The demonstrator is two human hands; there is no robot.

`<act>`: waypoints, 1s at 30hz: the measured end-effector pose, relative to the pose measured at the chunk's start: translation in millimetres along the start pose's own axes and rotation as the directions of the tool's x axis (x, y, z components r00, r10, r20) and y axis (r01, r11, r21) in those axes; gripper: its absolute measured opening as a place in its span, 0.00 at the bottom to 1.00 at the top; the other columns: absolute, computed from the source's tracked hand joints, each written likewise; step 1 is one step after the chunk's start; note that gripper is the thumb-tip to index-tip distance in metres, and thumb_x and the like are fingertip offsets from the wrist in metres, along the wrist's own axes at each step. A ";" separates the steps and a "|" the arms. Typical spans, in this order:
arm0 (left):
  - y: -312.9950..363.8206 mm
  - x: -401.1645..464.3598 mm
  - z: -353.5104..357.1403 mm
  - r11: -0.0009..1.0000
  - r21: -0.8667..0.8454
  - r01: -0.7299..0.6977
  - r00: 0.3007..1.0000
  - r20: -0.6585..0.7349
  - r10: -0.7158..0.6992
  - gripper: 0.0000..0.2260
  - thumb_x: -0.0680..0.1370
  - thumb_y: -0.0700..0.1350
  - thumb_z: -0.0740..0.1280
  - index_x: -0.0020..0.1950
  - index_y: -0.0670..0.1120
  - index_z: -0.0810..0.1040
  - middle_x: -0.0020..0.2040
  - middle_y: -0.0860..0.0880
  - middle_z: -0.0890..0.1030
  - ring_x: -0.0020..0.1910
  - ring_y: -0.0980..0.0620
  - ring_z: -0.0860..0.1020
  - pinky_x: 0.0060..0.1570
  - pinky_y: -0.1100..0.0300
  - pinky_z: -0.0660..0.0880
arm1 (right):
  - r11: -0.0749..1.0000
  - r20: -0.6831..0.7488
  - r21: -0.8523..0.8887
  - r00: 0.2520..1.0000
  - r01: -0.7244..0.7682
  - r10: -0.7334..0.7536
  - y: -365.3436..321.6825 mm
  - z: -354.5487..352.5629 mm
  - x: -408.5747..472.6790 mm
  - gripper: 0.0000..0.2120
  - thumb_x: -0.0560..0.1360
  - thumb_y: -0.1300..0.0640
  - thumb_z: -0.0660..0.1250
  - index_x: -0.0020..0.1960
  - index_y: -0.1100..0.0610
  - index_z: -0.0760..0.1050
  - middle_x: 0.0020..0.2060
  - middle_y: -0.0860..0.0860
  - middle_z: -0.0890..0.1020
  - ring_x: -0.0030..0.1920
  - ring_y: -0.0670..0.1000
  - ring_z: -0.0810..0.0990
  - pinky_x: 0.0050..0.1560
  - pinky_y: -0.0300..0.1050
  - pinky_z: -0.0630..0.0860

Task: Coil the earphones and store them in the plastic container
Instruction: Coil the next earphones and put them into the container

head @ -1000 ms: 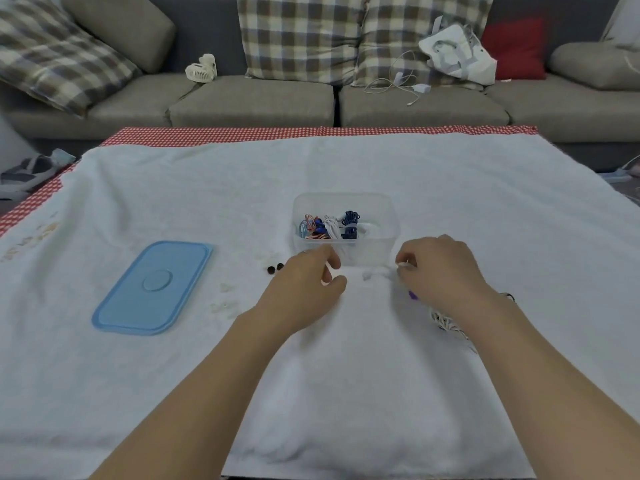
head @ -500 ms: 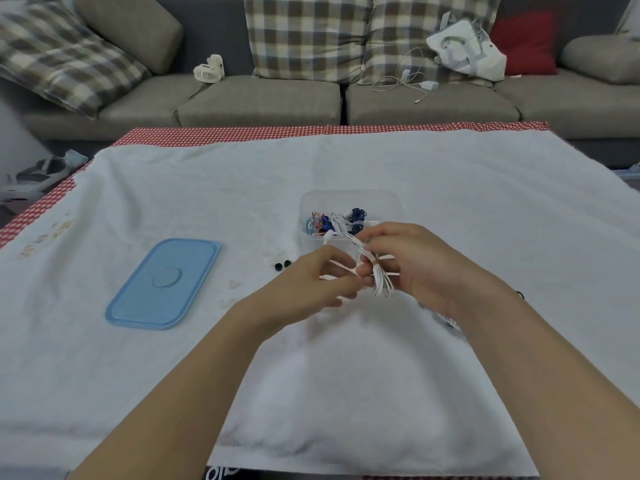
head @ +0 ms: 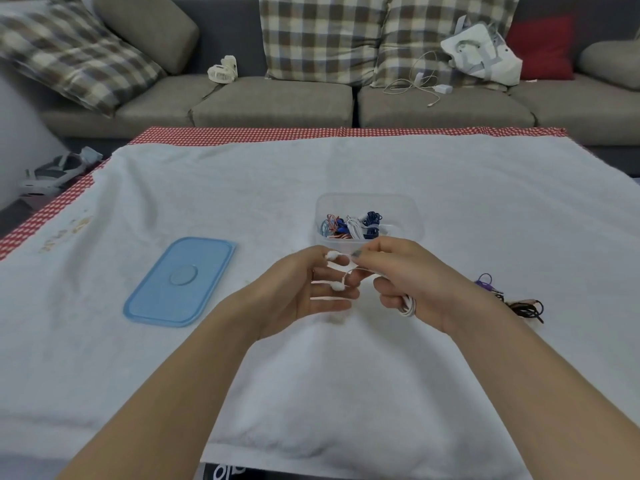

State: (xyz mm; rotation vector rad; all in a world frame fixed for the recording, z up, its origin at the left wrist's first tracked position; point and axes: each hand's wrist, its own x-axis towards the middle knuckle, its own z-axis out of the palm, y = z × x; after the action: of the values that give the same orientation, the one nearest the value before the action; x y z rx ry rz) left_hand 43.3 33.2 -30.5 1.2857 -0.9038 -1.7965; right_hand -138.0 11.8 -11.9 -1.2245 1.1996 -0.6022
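Note:
White earphones (head: 408,305) hang between both hands above the white cloth. My right hand (head: 412,282) grips the bundled cord, a loop of which shows under its fingers, and pinches the wire near the top. My left hand (head: 304,289) is palm up with fingers fairly straight; the two white earbuds (head: 336,286) lie against its fingertips. Just behind the hands stands the clear plastic container (head: 414,216), open, with several coiled blue, orange and white earphones inside. Its blue lid (head: 180,282) lies flat to the left.
Purple earphones (head: 485,283) and a dark cable bundle (head: 526,309) lie on the cloth to the right of my right wrist. A sofa with checked cushions, a small fan, a charger cable and a white bag runs along the far side of the table.
Both hands lifted the white earphones off the cloth and drew slightly toward me. The cord is now gathered in my right hand, and the earbuds lie on my left fingertips.

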 end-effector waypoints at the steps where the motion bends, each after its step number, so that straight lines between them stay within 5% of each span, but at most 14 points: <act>1: 1.2 0.0 -1.0 1.000 -0.011 -0.001 1.000 -0.006 0.001 0.16 0.82 0.45 0.61 0.64 0.37 0.78 0.51 0.38 0.83 0.49 0.42 0.85 0.54 0.50 0.83 | 1.000 -0.008 -0.002 1.000 0.007 -0.007 0.4 0.7 0.6 0.05 0.79 0.56 0.66 0.52 0.58 0.77 0.39 0.53 0.85 0.24 0.47 0.61 0.25 0.39 0.63; 6: 0.2 1.6 -4.3 0.984 0.165 -0.067 0.992 -0.099 0.084 0.08 0.83 0.42 0.61 0.50 0.42 0.79 0.42 0.44 0.79 0.36 0.51 0.78 0.39 0.60 0.79 | 0.997 0.010 -0.050 0.999 0.054 -0.054 3.1 3.3 3.9 0.08 0.79 0.60 0.66 0.55 0.59 0.80 0.44 0.55 0.87 0.28 0.50 0.74 0.29 0.40 0.74; 11: -2.7 3.1 -12.2 0.940 0.308 -0.146 0.968 -0.151 0.200 0.08 0.83 0.40 0.62 0.49 0.41 0.79 0.44 0.44 0.81 0.37 0.52 0.79 0.43 0.61 0.80 | 0.995 0.072 -0.085 0.996 0.049 -0.043 7.1 8.5 8.1 0.07 0.79 0.59 0.67 0.54 0.61 0.80 0.44 0.55 0.88 0.40 0.55 0.85 0.49 0.50 0.79; 14: -4.1 1.3 -19.1 0.901 0.396 -0.176 0.957 -0.146 0.251 0.09 0.83 0.39 0.62 0.47 0.41 0.80 0.45 0.43 0.82 0.39 0.52 0.80 0.47 0.59 0.82 | 0.978 0.126 -0.197 0.991 0.062 -0.038 7.4 13.2 10.3 0.08 0.79 0.56 0.68 0.55 0.58 0.80 0.43 0.51 0.88 0.47 0.55 0.87 0.52 0.49 0.77; 23: -6.2 -0.5 -36.1 0.784 0.602 -0.154 0.946 -0.140 0.293 0.12 0.85 0.43 0.59 0.53 0.44 0.82 0.46 0.45 0.81 0.38 0.50 0.84 0.49 0.51 0.84 | 0.999 0.069 -0.031 0.997 -0.027 0.030 12.3 36.7 23.3 0.11 0.80 0.55 0.66 0.51 0.63 0.80 0.34 0.53 0.78 0.29 0.50 0.76 0.34 0.43 0.75; 26: -3.3 -1.0 -50.7 0.712 0.698 -0.080 0.871 -0.299 0.391 0.10 0.84 0.43 0.58 0.55 0.48 0.79 0.47 0.46 0.81 0.33 0.51 0.82 0.41 0.49 0.82 | 0.997 0.025 -0.078 1.000 -0.014 0.016 12.8 38.1 26.4 0.08 0.78 0.58 0.65 0.49 0.61 0.81 0.34 0.52 0.80 0.23 0.48 0.65 0.26 0.39 0.62; 30: -5.5 1.5 -79.3 0.534 0.841 0.087 0.782 -0.389 0.486 0.09 0.81 0.38 0.61 0.57 0.47 0.78 0.47 0.49 0.80 0.35 0.50 0.78 0.34 0.59 0.73 | 0.997 0.031 -0.077 0.999 -0.021 0.023 10.4 41.9 26.7 0.07 0.78 0.61 0.65 0.50 0.62 0.81 0.35 0.52 0.85 0.21 0.47 0.60 0.23 0.36 0.57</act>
State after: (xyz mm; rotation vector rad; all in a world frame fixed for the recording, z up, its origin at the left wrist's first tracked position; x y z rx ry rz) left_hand 118.2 24.8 -55.8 2.0431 -1.5257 -0.5712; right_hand -93.4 7.6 -35.7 -1.2791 1.2178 -0.5229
